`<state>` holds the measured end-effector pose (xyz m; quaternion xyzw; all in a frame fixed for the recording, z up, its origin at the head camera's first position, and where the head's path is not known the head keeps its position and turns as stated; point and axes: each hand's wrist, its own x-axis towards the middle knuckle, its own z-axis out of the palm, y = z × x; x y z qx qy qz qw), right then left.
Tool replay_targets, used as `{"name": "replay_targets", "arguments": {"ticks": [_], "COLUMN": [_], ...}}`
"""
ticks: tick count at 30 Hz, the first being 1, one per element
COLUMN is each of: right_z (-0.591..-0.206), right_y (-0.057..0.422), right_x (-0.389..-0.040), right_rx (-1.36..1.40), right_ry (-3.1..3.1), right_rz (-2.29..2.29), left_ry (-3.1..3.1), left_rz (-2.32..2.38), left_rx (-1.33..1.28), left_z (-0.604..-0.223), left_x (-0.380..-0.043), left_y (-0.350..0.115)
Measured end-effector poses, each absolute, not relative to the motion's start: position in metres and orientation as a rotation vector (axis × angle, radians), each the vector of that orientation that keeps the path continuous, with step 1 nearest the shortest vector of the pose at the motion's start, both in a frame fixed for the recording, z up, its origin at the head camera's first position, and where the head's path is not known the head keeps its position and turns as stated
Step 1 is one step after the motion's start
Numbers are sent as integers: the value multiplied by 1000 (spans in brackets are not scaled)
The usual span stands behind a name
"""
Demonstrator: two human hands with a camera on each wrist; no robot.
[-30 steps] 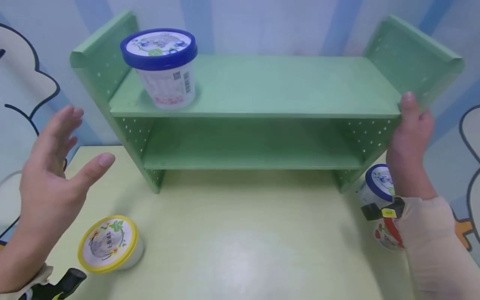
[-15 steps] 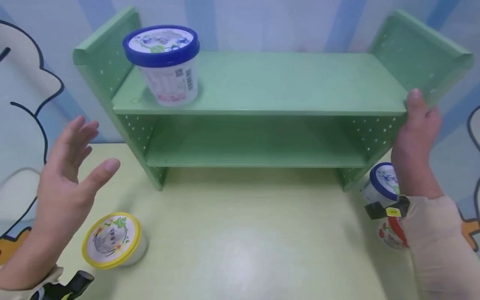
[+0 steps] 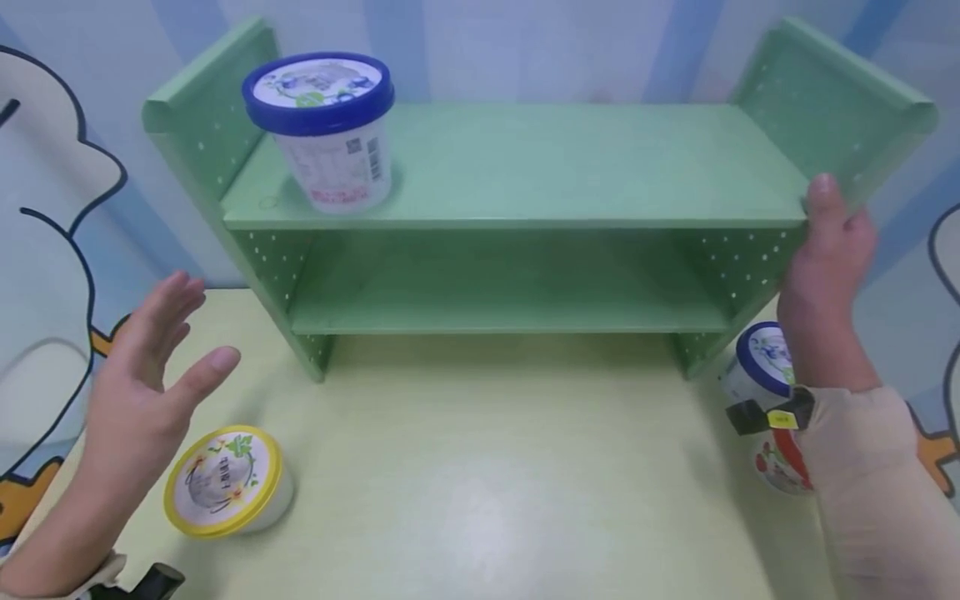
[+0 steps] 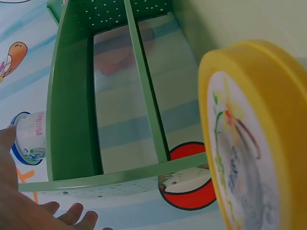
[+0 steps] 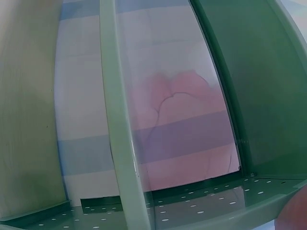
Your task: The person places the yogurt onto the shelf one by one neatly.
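Observation:
A green two-tier shelf rack (image 3: 555, 162) stands on the pale table. My right hand (image 3: 828, 267) grips its right side panel, thumb on the front edge near the upper board and the other fingers largely hidden behind. On the upper board at the left sits a white ice cream tub with a blue lid (image 3: 330, 158). My left hand (image 3: 146, 400) hovers holding nothing, fingers extended and thumb spread, left of the rack. Just below that hand, a tub with a yellow lid (image 3: 225, 483) rests on the table; the lid (image 4: 240, 134) looms large in the left wrist view.
Partly behind my right forearm, another blue-lidded tub (image 3: 761, 362) and a red-lidded tub (image 3: 780, 462) stand on the table (image 3: 480, 483) right of the rack. A blue wall (image 3: 540, 50) with painted figures rises directly behind the rack.
My left hand has lowered and shifted a little to the right, closer to the yellow-lidded tub. My right hand keeps its grip on the rack, and the tubs stay in place.

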<state>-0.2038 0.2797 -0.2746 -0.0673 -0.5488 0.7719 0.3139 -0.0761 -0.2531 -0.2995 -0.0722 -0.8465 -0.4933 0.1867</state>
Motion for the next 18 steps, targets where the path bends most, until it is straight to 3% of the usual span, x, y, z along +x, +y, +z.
{"name": "replay_targets", "arguments": {"ticks": [18], "right_z": [-278], "right_y": [277], "right_x": [-205], "right_rx": [-64], "right_ry": [-1398], "right_rz": [2002], "left_ry": [-2492], "left_rz": [-1443], "left_rx": [-156], "left_z": [-317], "left_x": [-67], "left_y": [-271]}}
